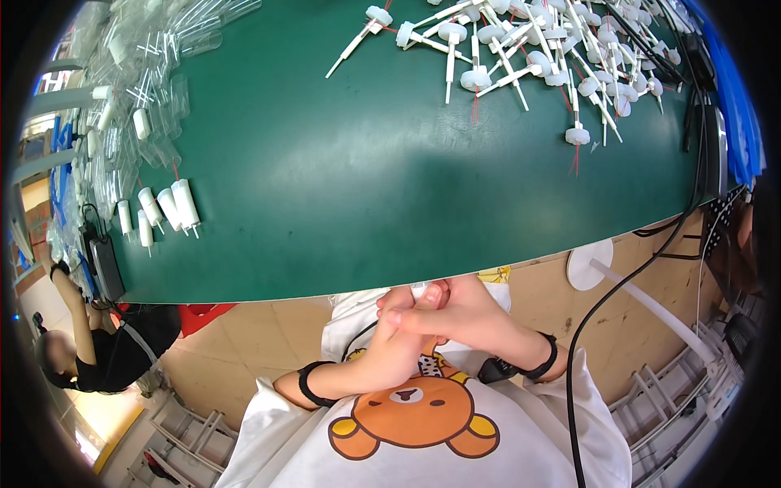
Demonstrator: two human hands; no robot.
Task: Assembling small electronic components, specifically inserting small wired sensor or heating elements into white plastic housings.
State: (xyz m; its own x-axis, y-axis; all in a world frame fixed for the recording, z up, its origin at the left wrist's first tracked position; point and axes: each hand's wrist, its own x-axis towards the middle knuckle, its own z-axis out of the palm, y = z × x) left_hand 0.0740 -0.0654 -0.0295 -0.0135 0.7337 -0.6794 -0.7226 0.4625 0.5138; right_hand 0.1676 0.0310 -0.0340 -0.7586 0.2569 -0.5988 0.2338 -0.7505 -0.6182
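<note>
Close to my body, just off the near edge of the green table (358, 203), my two hands are pressed together. My left hand (390, 342) is closed, with its fingers under and against the other hand. My right hand (468, 313) is closed too, its thumb lying across the left fingers. Between the fingertips a small white piece (419, 289) peeks out; most of it is hidden by the hands, so its exact kind does not show.
Many white stick-like parts with round caps and red wires (476, 79) lie heaped at the far right. Clear plastic tubes (167, 106) are piled at far left, near several white cylinders (185, 203). A black cable (573, 382) hangs at right. Another person (122, 350) is at left.
</note>
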